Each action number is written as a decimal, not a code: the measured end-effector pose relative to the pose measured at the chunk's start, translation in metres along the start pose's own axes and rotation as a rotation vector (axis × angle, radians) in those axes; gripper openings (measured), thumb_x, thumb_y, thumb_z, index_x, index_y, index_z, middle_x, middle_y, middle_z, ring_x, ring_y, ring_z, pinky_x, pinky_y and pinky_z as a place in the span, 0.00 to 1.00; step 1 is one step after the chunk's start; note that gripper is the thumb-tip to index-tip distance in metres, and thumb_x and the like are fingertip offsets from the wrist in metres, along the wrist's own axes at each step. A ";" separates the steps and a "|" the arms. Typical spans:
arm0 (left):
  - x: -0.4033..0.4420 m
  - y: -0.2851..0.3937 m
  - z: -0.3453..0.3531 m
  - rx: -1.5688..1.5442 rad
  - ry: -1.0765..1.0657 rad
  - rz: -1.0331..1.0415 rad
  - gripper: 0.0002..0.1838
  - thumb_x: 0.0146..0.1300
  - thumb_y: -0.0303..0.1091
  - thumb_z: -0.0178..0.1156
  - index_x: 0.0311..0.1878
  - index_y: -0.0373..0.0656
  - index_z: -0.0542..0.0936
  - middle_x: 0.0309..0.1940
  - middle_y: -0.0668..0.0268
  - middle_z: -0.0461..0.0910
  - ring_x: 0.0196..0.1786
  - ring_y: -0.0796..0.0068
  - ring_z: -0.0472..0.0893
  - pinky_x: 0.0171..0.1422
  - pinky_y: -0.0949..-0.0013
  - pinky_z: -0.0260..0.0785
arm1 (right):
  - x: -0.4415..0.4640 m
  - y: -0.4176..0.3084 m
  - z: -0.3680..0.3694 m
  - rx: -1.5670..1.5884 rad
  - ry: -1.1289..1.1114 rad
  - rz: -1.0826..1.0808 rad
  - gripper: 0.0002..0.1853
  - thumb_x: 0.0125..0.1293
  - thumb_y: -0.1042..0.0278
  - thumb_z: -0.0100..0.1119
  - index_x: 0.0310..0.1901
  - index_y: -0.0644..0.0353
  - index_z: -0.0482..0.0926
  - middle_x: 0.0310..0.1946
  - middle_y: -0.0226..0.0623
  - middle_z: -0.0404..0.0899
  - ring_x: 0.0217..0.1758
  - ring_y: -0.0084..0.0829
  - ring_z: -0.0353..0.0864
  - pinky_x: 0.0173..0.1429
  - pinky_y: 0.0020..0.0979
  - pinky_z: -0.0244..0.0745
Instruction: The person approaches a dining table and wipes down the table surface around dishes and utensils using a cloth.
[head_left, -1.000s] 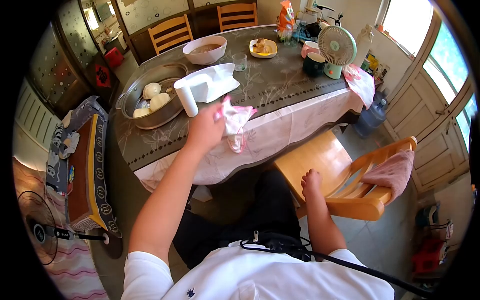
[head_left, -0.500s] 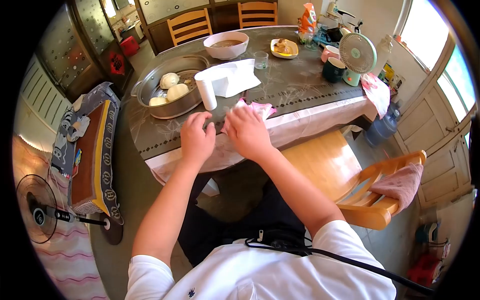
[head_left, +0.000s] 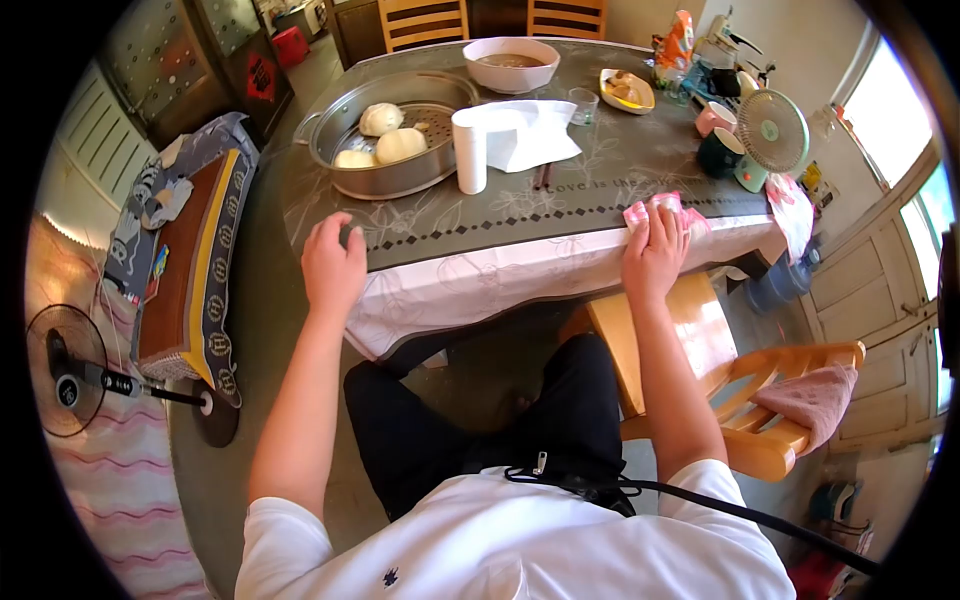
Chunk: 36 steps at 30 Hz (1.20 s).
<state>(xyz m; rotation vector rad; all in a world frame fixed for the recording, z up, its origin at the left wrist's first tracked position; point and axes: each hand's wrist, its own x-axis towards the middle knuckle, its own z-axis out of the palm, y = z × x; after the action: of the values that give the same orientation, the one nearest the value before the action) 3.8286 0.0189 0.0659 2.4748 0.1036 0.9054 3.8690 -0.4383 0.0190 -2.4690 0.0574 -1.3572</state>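
Observation:
Over the near left edge of the dark table (head_left: 470, 222), my left hand (head_left: 335, 265) is open and holds nothing. My right hand (head_left: 655, 250) presses on a pink and white cloth (head_left: 690, 218) at the table's near right edge, its fingers bent over the cloth. A white paper roll (head_left: 469, 152) stands between the hands, farther back, with a sheet (head_left: 530, 135) spread behind it. To the left of the roll sits a round steel steamer (head_left: 395, 183) with several pale buns (head_left: 401, 146) in it.
Toward the back are a white bowl (head_left: 511, 66), a glass (head_left: 582, 106) and a yellow-edged dish (head_left: 627, 91). Mugs (head_left: 720, 153) and a small green fan (head_left: 772, 130) stand at the right. A wooden chair (head_left: 680, 330) is beside my right arm.
The cloth, first held in my left hand, is now under my right hand farther right along the table edge. My left hand has moved left, away from it.

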 end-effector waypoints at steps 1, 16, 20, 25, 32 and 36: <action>-0.001 0.000 0.001 -0.033 0.022 -0.012 0.14 0.69 0.35 0.65 0.54 0.41 0.84 0.52 0.55 0.86 0.58 0.50 0.83 0.65 0.52 0.74 | -0.005 -0.012 0.004 0.011 -0.022 0.014 0.21 0.76 0.61 0.55 0.65 0.57 0.84 0.66 0.45 0.81 0.76 0.49 0.73 0.83 0.60 0.56; -0.001 -0.008 -0.005 -0.544 0.043 -0.277 0.08 0.75 0.29 0.61 0.51 0.35 0.82 0.43 0.67 0.84 0.46 0.79 0.82 0.55 0.72 0.75 | -0.096 -0.317 -0.020 0.623 -0.469 -0.434 0.27 0.70 0.61 0.61 0.68 0.65 0.78 0.71 0.49 0.76 0.80 0.50 0.68 0.84 0.51 0.58; 0.000 -0.024 0.004 -0.472 0.049 -0.244 0.10 0.71 0.31 0.62 0.50 0.37 0.83 0.44 0.57 0.88 0.50 0.62 0.88 0.58 0.62 0.78 | -0.081 -0.285 -0.012 0.587 -0.469 -0.545 0.24 0.69 0.66 0.60 0.66 0.58 0.82 0.68 0.43 0.80 0.77 0.44 0.74 0.83 0.49 0.61; -0.003 -0.024 0.006 -0.295 0.041 -0.154 0.11 0.71 0.28 0.61 0.53 0.36 0.82 0.46 0.61 0.87 0.49 0.71 0.86 0.58 0.67 0.77 | -0.047 -0.191 -0.025 0.411 -0.406 -0.518 0.27 0.63 0.77 0.62 0.66 0.53 0.84 0.65 0.41 0.83 0.73 0.43 0.79 0.82 0.51 0.62; -0.003 -0.015 0.001 -0.315 0.045 -0.170 0.09 0.73 0.28 0.60 0.52 0.37 0.82 0.45 0.63 0.87 0.49 0.72 0.86 0.57 0.67 0.77 | -0.016 -0.078 -0.039 0.311 -0.355 -0.449 0.26 0.66 0.78 0.59 0.66 0.54 0.84 0.66 0.41 0.83 0.73 0.47 0.78 0.80 0.51 0.62; -0.003 -0.021 0.004 -0.517 0.097 -0.187 0.08 0.74 0.27 0.60 0.52 0.36 0.82 0.44 0.65 0.86 0.47 0.77 0.84 0.54 0.71 0.76 | -0.030 -0.112 -0.033 0.317 -0.355 -0.418 0.23 0.66 0.76 0.61 0.63 0.55 0.86 0.65 0.43 0.83 0.73 0.48 0.78 0.78 0.50 0.63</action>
<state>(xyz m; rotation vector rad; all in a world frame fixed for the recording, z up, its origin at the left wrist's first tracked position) 3.8308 0.0351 0.0511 1.9110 0.1147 0.8462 3.8119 -0.3349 0.0445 -2.4784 -0.7315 -0.9445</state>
